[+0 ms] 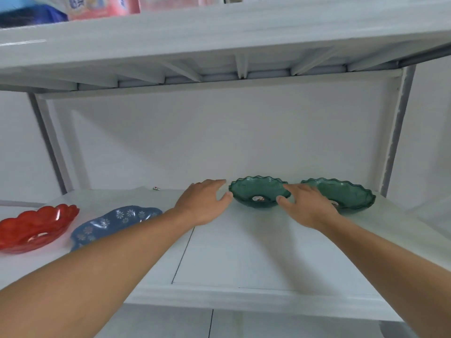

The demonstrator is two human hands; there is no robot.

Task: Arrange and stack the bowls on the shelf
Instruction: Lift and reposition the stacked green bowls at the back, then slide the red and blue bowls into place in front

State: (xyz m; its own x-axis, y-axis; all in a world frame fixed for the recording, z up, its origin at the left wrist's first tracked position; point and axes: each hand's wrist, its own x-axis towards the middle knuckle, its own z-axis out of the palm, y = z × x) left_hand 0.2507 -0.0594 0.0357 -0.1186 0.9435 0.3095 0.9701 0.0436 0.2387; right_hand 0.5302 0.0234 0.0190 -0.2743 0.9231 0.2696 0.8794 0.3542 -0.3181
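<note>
Both hands reached toward the nearer green scalloped bowl (259, 192), which sat upright toward the back of the white shelf (244, 252). The left hand (203, 202) was spread, empty, at the bowl's nine o'clock, its fingertips just beside the rim. The right hand (303, 206) was spread at its three o'clock, thumb near the rim, lying between this bowl and the second green bowl (346, 195). Whether either hand touched the rim could not be told. The blue flowered bowl (114, 222) and red bowl (36, 226) lay well apart at the far left, nearer the left arm.
</note>
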